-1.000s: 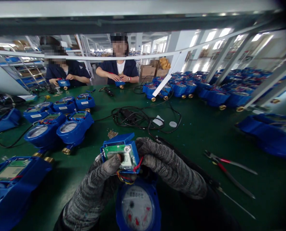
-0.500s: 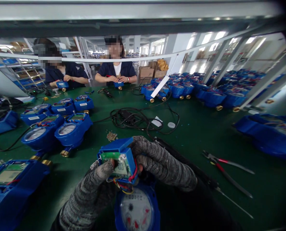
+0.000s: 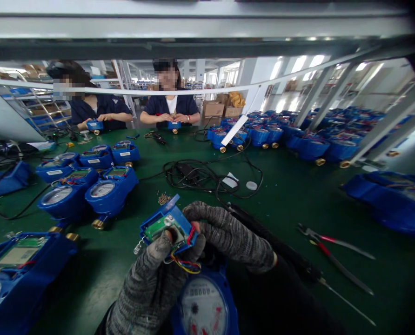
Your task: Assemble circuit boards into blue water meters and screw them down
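A blue housing with a green circuit board (image 3: 156, 227) is held up at the centre, above a blue water meter (image 3: 204, 307) with a round dial. My left hand (image 3: 151, 274), in a grey knit fingerless glove, grips it from the left, thumb on the board. On its right side, the fingers of my gloved right hand (image 3: 228, 232) close on the edge by the red wires. Coloured wires (image 3: 184, 264) hang below the housing. A small coiled item (image 3: 138, 246) dangles at its left.
Several blue meters (image 3: 111, 190) stand at left, more (image 3: 263, 135) at back right. Pliers (image 3: 328, 249) and a screwdriver (image 3: 319, 277) lie at right. Beyond the housing are small screws (image 3: 163, 198) and black cables (image 3: 190, 173). Two people work across the table.
The housing has tilted, and its board now faces more upward. My left thumb has shifted right across the board, and my right fingers have moved to the red wires' edge. The view has shifted slightly.
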`<state>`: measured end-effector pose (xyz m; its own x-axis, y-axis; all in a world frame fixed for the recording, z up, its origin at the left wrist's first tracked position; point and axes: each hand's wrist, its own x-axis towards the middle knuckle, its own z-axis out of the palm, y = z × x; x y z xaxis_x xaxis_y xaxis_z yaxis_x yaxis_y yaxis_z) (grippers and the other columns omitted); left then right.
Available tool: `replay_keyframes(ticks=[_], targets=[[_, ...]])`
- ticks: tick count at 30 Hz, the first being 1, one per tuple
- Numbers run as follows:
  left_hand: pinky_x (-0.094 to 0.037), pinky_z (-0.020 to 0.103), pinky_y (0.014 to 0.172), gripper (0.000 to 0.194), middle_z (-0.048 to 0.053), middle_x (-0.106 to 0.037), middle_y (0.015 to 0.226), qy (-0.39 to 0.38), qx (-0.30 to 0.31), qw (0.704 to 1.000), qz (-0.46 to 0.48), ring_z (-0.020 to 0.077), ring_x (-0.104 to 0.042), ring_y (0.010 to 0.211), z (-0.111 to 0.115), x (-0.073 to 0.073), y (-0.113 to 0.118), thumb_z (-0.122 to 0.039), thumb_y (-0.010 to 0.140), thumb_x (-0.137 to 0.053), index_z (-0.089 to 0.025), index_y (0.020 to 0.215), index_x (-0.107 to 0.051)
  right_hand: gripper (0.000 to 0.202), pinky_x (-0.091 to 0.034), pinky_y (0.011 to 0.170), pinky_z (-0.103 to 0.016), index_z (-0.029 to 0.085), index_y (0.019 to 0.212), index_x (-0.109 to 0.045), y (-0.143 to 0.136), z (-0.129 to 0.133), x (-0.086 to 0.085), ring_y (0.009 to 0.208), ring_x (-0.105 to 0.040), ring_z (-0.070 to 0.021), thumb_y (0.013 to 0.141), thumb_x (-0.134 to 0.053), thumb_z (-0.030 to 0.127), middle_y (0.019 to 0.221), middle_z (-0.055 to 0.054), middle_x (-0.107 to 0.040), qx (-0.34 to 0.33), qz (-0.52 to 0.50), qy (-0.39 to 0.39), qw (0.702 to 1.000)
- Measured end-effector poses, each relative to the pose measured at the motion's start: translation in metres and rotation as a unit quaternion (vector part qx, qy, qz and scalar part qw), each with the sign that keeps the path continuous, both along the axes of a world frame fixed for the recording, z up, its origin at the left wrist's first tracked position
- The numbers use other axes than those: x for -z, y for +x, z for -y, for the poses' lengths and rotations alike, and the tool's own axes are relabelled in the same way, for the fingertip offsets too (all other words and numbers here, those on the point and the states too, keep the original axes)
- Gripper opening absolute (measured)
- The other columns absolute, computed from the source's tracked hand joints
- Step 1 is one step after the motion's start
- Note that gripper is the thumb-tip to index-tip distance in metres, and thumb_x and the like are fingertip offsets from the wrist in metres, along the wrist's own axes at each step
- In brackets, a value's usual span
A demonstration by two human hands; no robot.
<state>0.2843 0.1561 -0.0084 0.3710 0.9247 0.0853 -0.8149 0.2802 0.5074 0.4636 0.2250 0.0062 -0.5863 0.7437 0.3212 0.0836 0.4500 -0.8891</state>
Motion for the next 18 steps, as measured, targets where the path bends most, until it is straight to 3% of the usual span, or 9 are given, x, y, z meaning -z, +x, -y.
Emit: replay_keyframes(ticks=[3,5,7,9,12,18], targets=[[-0.031,0.047,0.123,0.026,0.006,-0.076,0.116,0.006,-0.053,0.998,-0.03,0.0275,-0.055,0.135,0.0,0.005,-0.002,-0.03,0.094,-0.064,-0.025,0.118,-0.073,0.027,-0.055,0.095,-0.039,0.018,0.107,-0.068,-0.005,0.004,0.002,0.103,-0.066,-0.0201,0.098,-0.056,0.04,0.108,-0.008,-0.068,0.04,-0.003,0.026,0.999],[-0.034,0.045,0.122,0.03,0.005,-0.077,0.114,0.004,-0.09,0.994,-0.058,0.0264,-0.057,0.133,0.0,0.008,-0.004,-0.031,0.096,-0.061,-0.027,0.124,-0.07,0.022,-0.054,0.099,-0.039,0.02,0.11,-0.068,-0.008,0.013,0.003,0.106,-0.067,-0.02,0.097,-0.058,0.034,0.111,-0.007,-0.07,0.144,-0.006,0.071,0.987],[-0.036,0.043,0.121,0.032,0.005,-0.077,0.114,0.003,-0.111,0.99,-0.081,0.0253,-0.057,0.133,0.0,0.011,-0.006,-0.033,0.097,-0.059,-0.027,0.127,-0.069,0.019,-0.054,0.102,-0.038,0.022,0.111,-0.068,-0.01,0.03,0.001,0.106,-0.067,-0.0183,0.095,-0.061,0.028,0.112,-0.004,-0.071,0.284,-0.019,0.139,0.948],[-0.038,0.041,0.12,0.035,0.005,-0.076,0.115,0.009,-0.123,0.987,-0.106,0.0254,-0.056,0.134,-0.001,0.014,-0.007,-0.036,0.096,-0.061,-0.027,0.128,-0.068,0.017,-0.056,0.099,-0.03,0.025,0.109,-0.068,-0.015,0.051,-0.002,0.102,-0.068,-0.0144,0.093,-0.062,0.021,0.108,0.0,-0.072,0.372,-0.039,0.214,0.902],[-0.04,0.039,0.119,0.037,0.004,-0.077,0.115,0.021,-0.13,0.98,-0.152,0.0271,-0.054,0.136,-0.003,0.019,-0.006,-0.04,0.091,-0.067,-0.026,0.125,-0.071,0.027,-0.059,0.09,-0.02,0.028,0.11,-0.067,-0.027,0.08,-0.005,0.099,-0.068,-0.01,0.09,-0.063,0.01,0.107,0.003,-0.071,0.388,-0.074,0.253,0.883],[-0.048,0.051,0.11,0.042,0.008,-0.072,0.122,0.039,-0.117,0.967,-0.223,0.0291,-0.062,0.125,0.0,0.025,-0.003,-0.049,0.091,-0.066,-0.021,0.123,-0.069,0.041,-0.062,0.091,-0.025,0.033,0.122,-0.065,-0.044,0.1,0.007,0.105,-0.068,-0.0143,0.089,-0.065,0.008,0.116,0.002,-0.07,0.407,-0.122,0.216,0.879]])
